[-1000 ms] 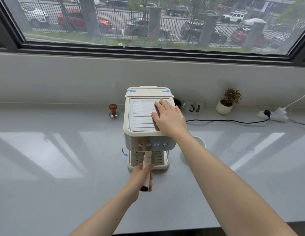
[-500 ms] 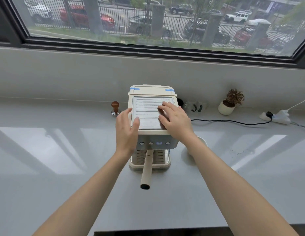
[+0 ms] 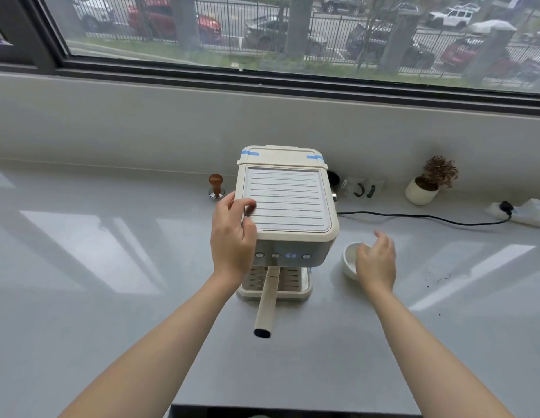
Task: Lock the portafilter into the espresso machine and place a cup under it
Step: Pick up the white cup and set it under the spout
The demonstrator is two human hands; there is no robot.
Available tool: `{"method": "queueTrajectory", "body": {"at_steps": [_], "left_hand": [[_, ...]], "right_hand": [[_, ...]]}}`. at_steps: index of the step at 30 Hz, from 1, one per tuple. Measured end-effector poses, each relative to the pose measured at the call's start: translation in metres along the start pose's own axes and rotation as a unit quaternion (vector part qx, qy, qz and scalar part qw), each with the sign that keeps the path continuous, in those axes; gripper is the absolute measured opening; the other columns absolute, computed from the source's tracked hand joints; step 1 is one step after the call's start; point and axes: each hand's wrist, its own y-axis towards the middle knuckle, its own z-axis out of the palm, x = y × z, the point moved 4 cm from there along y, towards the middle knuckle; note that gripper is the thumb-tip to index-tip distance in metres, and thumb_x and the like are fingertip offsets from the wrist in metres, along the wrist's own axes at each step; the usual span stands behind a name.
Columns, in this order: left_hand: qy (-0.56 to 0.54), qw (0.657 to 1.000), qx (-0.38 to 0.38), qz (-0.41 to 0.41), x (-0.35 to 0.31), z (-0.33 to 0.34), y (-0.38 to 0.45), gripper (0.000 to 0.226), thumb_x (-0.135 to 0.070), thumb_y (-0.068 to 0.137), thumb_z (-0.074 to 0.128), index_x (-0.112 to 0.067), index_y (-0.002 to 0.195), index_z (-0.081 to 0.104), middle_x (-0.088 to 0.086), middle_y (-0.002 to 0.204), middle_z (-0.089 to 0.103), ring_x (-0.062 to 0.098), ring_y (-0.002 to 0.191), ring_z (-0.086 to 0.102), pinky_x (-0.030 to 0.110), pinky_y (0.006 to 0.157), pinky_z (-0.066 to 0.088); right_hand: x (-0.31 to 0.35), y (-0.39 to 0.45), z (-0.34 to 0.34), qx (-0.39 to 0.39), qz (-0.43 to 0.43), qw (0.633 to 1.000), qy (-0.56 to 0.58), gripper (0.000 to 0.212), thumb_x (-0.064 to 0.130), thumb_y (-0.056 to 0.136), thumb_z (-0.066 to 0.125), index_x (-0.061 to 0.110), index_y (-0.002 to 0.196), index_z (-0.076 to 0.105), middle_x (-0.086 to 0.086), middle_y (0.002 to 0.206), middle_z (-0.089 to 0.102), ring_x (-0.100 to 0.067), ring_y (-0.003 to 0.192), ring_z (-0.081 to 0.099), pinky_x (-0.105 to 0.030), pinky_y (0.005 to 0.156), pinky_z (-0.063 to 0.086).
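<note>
The cream espresso machine (image 3: 288, 203) stands on the grey counter. The portafilter (image 3: 267, 303) sits in its group head, with the cream handle pointing straight toward me over the drip tray (image 3: 295, 289). My left hand (image 3: 232, 236) rests on the machine's top left front corner, fingers curled over the edge. A small white cup (image 3: 350, 259) stands on the counter to the right of the machine. My right hand (image 3: 375, 262) hovers at the cup, fingers spread, partly covering it; whether it touches the cup I cannot tell.
A wooden-knobbed tamper (image 3: 216, 186) stands behind the machine's left. A black power cable (image 3: 428, 218) runs right to a socket strip (image 3: 522, 211). A small potted plant (image 3: 428, 184) and a clear glass item (image 3: 362, 188) sit by the back wall.
My left hand let go of the portafilter handle and moved up onto the machine's left corner. My right hand left the machine's top and dropped down to the cup on the right.
</note>
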Motion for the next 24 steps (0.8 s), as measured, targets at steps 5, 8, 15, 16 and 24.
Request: {"method": "queueTrajectory", "body": {"at_steps": [5, 8, 15, 16, 24], "left_hand": [[0.009, 1.000, -0.014, 0.010, 0.001, 0.001, 0.000, 0.032, -0.011, 0.083, 0.037, -0.019, 0.104, 0.060, 0.005, 0.126, 0.054, 0.021, 0.115, 0.051, 0.036, 0.084, 0.049], [0.011, 1.000, -0.016, 0.012, 0.002, 0.001, 0.001, 0.033, -0.009, 0.083, 0.037, -0.020, 0.104, 0.060, 0.006, 0.125, 0.054, 0.023, 0.117, 0.051, 0.041, 0.085, 0.050], [0.016, 1.000, -0.017, 0.016, 0.002, 0.000, 0.000, 0.032, -0.010, 0.084, 0.038, -0.020, 0.105, 0.061, 0.006, 0.125, 0.054, 0.021, 0.115, 0.052, 0.039, 0.083, 0.051], [0.017, 1.000, -0.017, 0.015, 0.002, 0.000, 0.000, 0.032, -0.010, 0.084, 0.038, -0.020, 0.105, 0.061, 0.006, 0.126, 0.054, 0.021, 0.115, 0.052, 0.039, 0.082, 0.051], [0.013, 1.000, -0.017, 0.015, 0.003, 0.000, 0.000, 0.033, -0.012, 0.085, 0.038, -0.019, 0.106, 0.061, 0.007, 0.128, 0.054, 0.020, 0.116, 0.051, 0.037, 0.084, 0.050]], "right_hand": [[-0.082, -0.005, 0.024, 0.092, 0.188, 0.978, -0.025, 0.045, 0.025, 0.089, 0.050, 0.000, 0.127, 0.047, -0.025, 0.133, 0.050, -0.043, 0.120, 0.049, -0.049, 0.098, 0.042], [-0.097, -0.009, 0.038, 0.122, 0.231, 0.965, 0.036, 0.040, 0.034, 0.088, 0.053, 0.000, 0.108, 0.057, -0.025, 0.115, 0.061, -0.043, 0.101, 0.059, -0.049, 0.087, 0.050], [-0.098, -0.016, 0.046, 0.168, 0.326, 0.888, 0.276, 0.033, 0.031, 0.098, 0.045, 0.012, 0.072, 0.051, -0.006, 0.077, 0.050, -0.022, 0.067, 0.051, -0.033, 0.065, 0.047], [-0.097, -0.016, 0.047, 0.168, 0.326, 0.880, 0.303, 0.033, 0.028, 0.098, 0.046, 0.012, 0.070, 0.049, -0.006, 0.077, 0.050, -0.020, 0.066, 0.051, -0.031, 0.066, 0.046], [-0.079, -0.034, 0.045, 0.213, 0.251, 0.853, 0.405, 0.027, 0.015, 0.100, 0.042, -0.005, 0.092, 0.058, -0.013, 0.095, 0.055, -0.025, 0.089, 0.063, -0.018, 0.071, 0.058]]}}
